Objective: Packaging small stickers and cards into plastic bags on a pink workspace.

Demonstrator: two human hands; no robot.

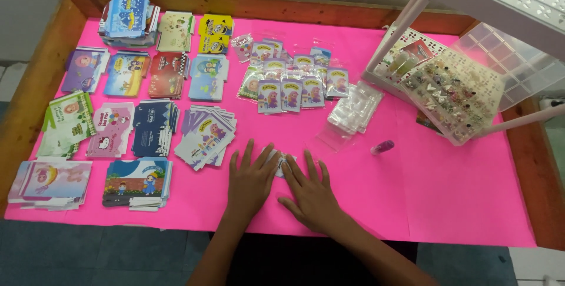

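Small card (279, 163) pinned flat under both hands' fingertips

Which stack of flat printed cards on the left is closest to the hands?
The fanned purple-and-white stack, just beyond the left hand. The other stacks lie farther left or farther back.

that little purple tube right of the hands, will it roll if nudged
Probably: the purple tube looks round and lies on its side on the flat pink sheet. It seems small and light, so a nudge may send it away. Nothing touches it to stop it.
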